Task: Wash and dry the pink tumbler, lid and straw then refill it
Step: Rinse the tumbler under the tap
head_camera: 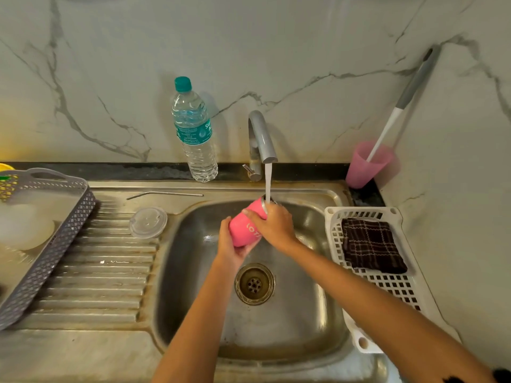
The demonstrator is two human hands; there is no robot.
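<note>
The pink tumbler is held tilted over the steel sink, its mouth up under the running tap. Water streams from the spout onto its rim. My left hand cups the tumbler's base from below. My right hand grips it near the rim, fingers over the opening. The clear lid lies flat on the ribbed drainboard left of the basin. The bent metal straw lies along the sink's back edge, above the lid.
A sealed water bottle stands behind the sink, left of the tap. A pink cup holding a long brush sits in the right corner. A white basket with a dark checked cloth is right of the basin. A grey tray sits at left.
</note>
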